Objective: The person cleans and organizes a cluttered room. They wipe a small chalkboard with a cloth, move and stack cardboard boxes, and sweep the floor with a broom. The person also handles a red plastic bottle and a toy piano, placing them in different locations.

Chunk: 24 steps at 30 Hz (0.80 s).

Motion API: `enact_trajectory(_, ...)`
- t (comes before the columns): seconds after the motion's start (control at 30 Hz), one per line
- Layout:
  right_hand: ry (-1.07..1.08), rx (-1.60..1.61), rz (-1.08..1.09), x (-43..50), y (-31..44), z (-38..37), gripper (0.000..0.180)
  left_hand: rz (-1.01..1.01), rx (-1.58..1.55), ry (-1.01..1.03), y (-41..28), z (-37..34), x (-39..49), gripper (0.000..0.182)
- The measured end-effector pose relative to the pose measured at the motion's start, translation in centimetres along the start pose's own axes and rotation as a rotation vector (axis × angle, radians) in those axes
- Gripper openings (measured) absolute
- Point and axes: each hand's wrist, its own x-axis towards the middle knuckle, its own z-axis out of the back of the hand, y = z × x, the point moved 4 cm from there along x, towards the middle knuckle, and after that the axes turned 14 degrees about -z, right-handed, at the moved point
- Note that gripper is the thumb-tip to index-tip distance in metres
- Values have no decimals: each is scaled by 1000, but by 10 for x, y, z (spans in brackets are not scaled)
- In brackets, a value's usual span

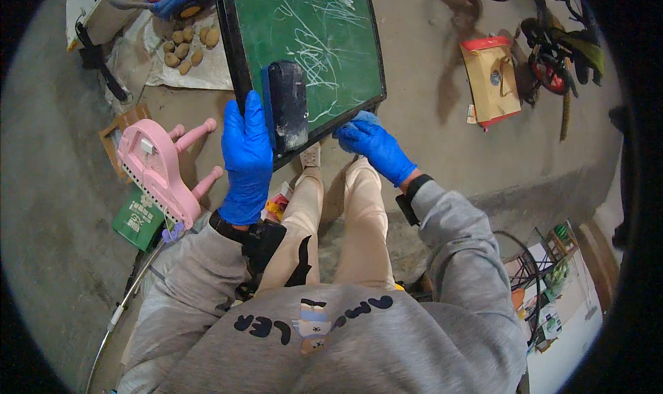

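A green chalkboard (357, 42) with a black frame and white chalk scribbles is tilted in front of me. My left hand (247, 155), in a blue disposable glove, grips its left lower edge. Beside those fingers, a chalk-dusted black and blue board eraser (289, 106) rests against the green face. My right hand (375, 148), gloved the same way, bunches a light blue cloth (366, 117) at the lower right edge of the frame. The undersides of both hands are hidden.
To the left stands a pink toy piano (155, 161) on legs, near a green bag (139, 219). Potatoes (181, 51) lie on white sheeting (207, 75). A paper bag (489, 78) and a red-framed bike (551, 78) are at right. Behind them is concrete floor (414, 47).
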Motion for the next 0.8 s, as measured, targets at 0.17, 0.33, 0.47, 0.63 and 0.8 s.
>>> enact_trajectory(0.17,-24,782,-367,-11,-18,3,25,218,-185,-15,6,-3,-8,24)
enact_trajectory(0.33,-570,609,-365,-34,-60,0,25,326,-249,34,20,-6,-19,28)
enact_trajectory(0.47,-766,950,-898,-70,-101,7,25,177,-41,-20,17,-5,-14,29)
enact_trajectory(0.63,-763,724,-505,-52,-64,-19,31,326,-187,85,6,0,-11,31)
enact_trajectory(0.8,-724,939,-460,-15,-75,-48,35,544,-126,461,14,7,-14,96)
